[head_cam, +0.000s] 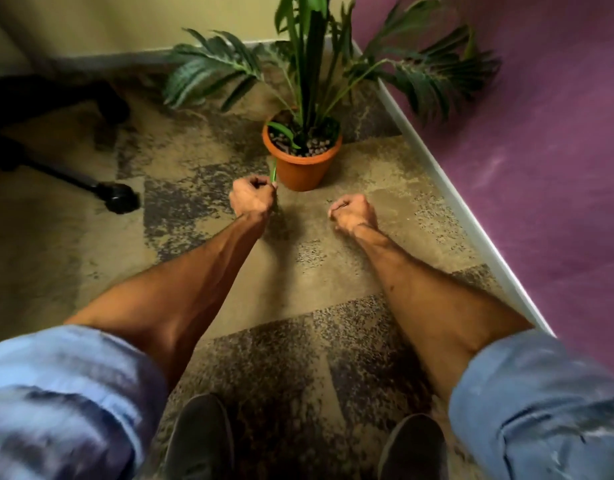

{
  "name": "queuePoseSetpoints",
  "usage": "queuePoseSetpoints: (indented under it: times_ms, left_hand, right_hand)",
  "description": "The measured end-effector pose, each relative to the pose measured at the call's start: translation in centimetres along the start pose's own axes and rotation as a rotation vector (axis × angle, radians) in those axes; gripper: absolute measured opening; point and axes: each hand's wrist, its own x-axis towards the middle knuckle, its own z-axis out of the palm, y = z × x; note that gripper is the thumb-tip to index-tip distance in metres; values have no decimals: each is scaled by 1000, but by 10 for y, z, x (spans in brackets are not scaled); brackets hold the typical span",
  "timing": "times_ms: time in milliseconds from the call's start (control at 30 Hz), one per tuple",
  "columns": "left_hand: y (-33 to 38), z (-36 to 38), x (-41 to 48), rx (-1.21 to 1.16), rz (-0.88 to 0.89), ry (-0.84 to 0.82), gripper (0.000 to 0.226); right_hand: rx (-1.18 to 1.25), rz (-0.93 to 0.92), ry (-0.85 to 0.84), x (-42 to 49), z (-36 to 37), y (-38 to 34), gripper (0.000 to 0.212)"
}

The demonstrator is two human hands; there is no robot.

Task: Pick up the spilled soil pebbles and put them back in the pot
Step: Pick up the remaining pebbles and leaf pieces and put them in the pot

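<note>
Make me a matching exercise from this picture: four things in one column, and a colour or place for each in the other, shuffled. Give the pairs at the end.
Things:
1. pot
2. wall
3. chair caster
4. left hand

Colour or place:
A. purple, along the right side
B. closed into a fist, just left of the pot's base
C. terracotta orange, with the plant in it
D. black, on the carpet at the left

Pairs: 1-C, 2-A, 3-D, 4-B
</note>
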Motion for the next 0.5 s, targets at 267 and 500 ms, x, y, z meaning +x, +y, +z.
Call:
queuePoseSetpoints:
  times_ms: [267, 500]
  left_hand:
    - [39, -5, 59, -51, -14, 126, 17]
    - [85, 15, 102, -67, -20, 105, 10]
  right_hand:
    - [122, -59, 122, 39, 0, -75, 15]
    - [186, -95, 198, 66, 2, -108, 20]
